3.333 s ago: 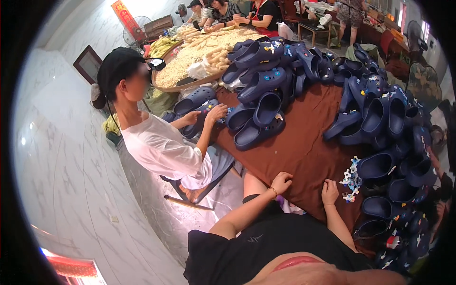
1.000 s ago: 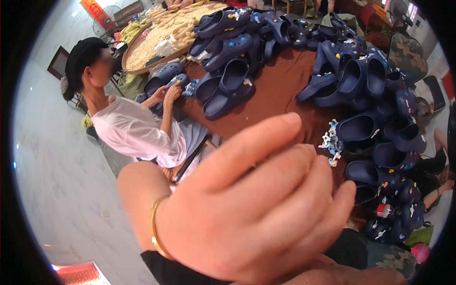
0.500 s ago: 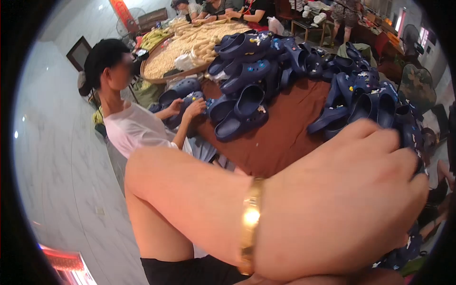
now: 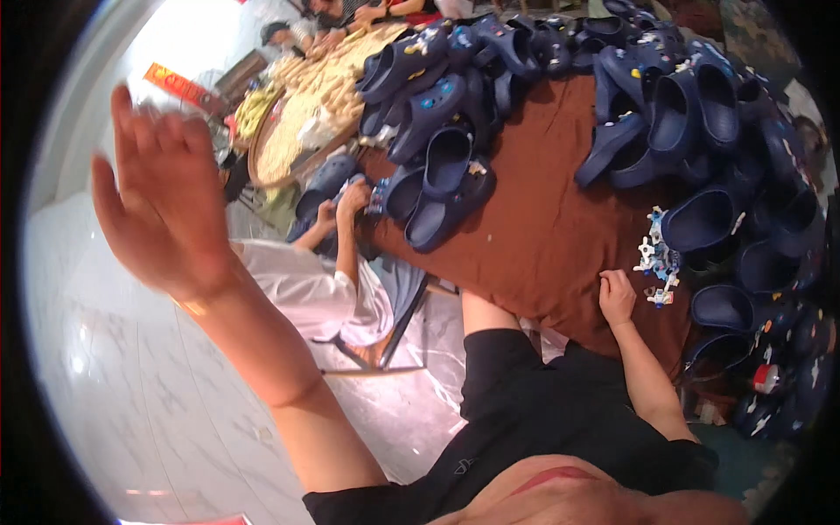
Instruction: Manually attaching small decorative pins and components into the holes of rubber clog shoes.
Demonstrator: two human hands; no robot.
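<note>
Raised at the far left, my left hand (image 4: 171, 206) is open, its fingers spread and slightly blurred, touching nothing. A gold bracelet (image 4: 190, 306) shows at that wrist. My right hand (image 4: 618, 297) rests on the brown cloth (image 4: 525, 210) near the table's front edge, with fingers curled in and nothing visible in them. Just right of it lies a small pile of blue and white shoe charms (image 4: 658, 258). Beyond the charms, a dark blue clog (image 4: 704, 219) leads a heap of similar clogs with colourful charms. More clogs (image 4: 451, 188) are piled across the table's far left side.
A co-worker in a white shirt (image 4: 306, 289) sits at left, both hands on a blue clog (image 4: 325, 184). Behind is a round tray (image 4: 261, 162) of pale kernels, with other people beyond. A red-and-white bottle cap (image 4: 766, 379) shows at lower right.
My left arm has swung from across the front of the view to the far left and up, and its curled fingers have opened. The view has shifted, bringing my right hand and the charms into sight.
</note>
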